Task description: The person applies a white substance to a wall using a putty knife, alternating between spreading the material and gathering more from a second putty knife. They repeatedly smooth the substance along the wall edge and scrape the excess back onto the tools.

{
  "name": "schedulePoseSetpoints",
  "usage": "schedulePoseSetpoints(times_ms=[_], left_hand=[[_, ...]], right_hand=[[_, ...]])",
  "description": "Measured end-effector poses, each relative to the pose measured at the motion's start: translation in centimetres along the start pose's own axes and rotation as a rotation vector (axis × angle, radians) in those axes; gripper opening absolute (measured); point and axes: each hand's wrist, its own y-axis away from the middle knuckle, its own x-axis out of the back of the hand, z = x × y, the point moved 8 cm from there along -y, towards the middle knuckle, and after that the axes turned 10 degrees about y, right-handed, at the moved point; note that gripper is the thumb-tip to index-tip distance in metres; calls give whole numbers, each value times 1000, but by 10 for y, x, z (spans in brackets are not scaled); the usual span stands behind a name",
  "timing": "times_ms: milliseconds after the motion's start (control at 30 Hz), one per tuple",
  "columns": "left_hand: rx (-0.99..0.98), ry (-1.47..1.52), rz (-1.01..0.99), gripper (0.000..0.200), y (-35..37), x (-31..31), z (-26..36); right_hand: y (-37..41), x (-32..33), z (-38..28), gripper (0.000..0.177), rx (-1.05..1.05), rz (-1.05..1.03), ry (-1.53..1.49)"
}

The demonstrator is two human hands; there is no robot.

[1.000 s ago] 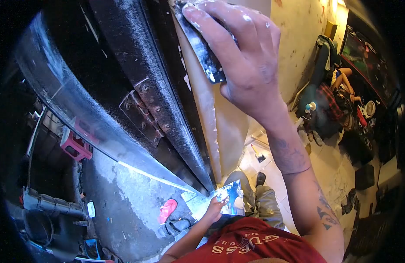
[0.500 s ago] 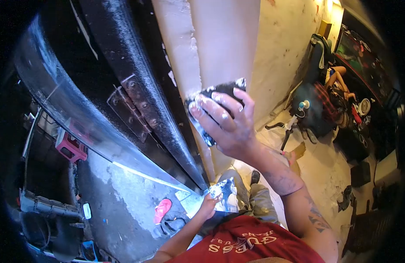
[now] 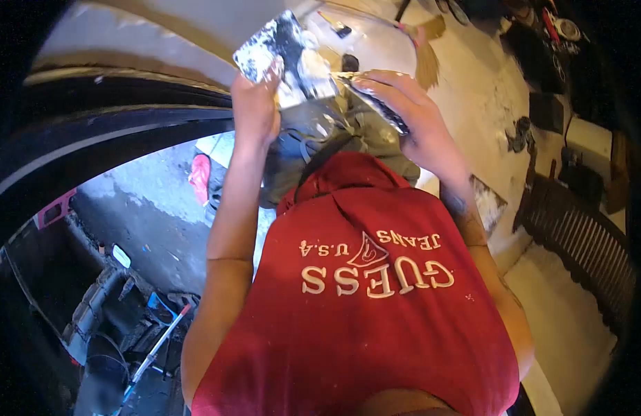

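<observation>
Metal plate [image 3: 287, 48] clamped in left hand [image 3: 255, 107], scraper [image 3: 384, 109] in right hand [image 3: 419, 123]

Floor's dusty pale tile [image 3: 473, 97], with a broom [image 3: 423, 52] lying at 1 o'clock. Around 9 o'clock it turns into grey concrete [image 3: 147, 215] with a red slipper-looking thing [image 3: 199, 177] on it.

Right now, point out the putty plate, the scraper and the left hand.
putty plate [image 3: 293, 52]: head view, its smeared face.
scraper [image 3: 384, 112]: head view, on the dark blade.
left hand [image 3: 255, 111]: head view, back of the hand.
</observation>
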Motion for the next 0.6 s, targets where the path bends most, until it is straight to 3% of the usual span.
schedulePoseSetpoints(times_ms=[267, 433, 600], left_hand=[[15, 81, -65, 25, -7, -39, -33], [-47, 24, -30, 22, 0, -34, -33], [-50, -86, 54, 18, 1, -23, -33]], right_hand=[[10, -11, 31, 55, -37, -52, 207], [11, -31, 28, 54, 51, -78, 296], [14, -36, 23, 56, 104, -231, 226]])
